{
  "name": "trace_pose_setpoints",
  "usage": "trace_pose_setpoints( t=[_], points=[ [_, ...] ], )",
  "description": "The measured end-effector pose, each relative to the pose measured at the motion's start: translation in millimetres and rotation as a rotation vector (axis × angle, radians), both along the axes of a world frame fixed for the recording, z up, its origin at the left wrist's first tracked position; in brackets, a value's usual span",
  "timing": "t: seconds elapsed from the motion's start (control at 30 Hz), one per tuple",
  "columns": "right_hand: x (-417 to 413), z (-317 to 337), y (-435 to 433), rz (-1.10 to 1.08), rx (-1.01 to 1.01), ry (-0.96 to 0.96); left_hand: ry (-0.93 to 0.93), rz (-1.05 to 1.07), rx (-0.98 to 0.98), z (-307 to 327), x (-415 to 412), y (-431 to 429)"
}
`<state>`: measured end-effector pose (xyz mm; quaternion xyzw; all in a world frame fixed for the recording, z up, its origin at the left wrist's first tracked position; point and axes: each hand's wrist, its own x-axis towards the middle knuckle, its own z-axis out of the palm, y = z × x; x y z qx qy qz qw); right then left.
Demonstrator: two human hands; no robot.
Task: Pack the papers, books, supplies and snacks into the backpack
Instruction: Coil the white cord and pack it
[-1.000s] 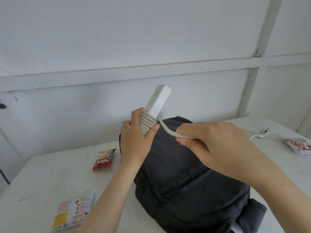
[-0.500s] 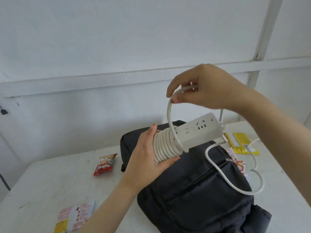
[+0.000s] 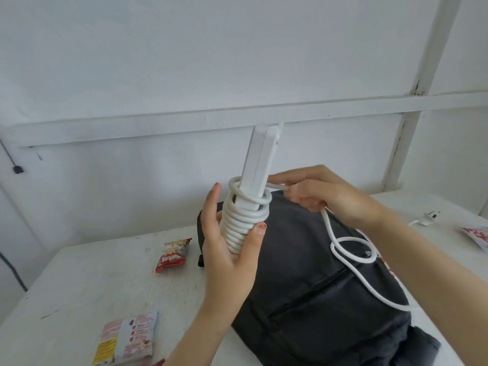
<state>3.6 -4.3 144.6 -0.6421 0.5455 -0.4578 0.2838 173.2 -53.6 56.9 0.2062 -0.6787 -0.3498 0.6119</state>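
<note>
A white power strip point(image 3: 260, 159) stands upright above a black backpack point(image 3: 317, 294) that lies on the white table point(image 3: 79, 281). Its white cable point(image 3: 351, 265) is coiled many times round the strip's lower end. My left hand point(image 3: 227, 257) grips that coiled end. My right hand point(image 3: 324, 194) pinches the cable just right of the strip. The loose cable loops over the backpack and runs to its plug point(image 3: 429, 216) on the table at right. The backpack's zips look shut.
A small red snack packet point(image 3: 173, 254) lies left of the backpack. A pale snack packet point(image 3: 126, 339) lies at the front left. Another red-and-white packet point(image 3: 476, 236) shows at the right edge. A white wall stands close behind the table.
The strip has swung from lying sideways to standing upright. My right hand came down from above it to beside it, laying another turn of cable on the coil.
</note>
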Motion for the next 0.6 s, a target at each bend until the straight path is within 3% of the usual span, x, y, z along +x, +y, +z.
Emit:
trace_pose_setpoints(
  t=[0.3,0.5,0.6],
  points=[
    [40,-34,7,-0.149,-0.108,-0.254,-0.236,0.119,-0.105,-16,-9,-4],
    [40,-44,8,-0.191,-0.118,-0.173,-0.283,0.119,-0.124,-26,-8,-8],
    [42,-49,8,-0.291,-0.091,0.033,-0.234,0.092,-0.059,-26,-11,-9]
  ],
)
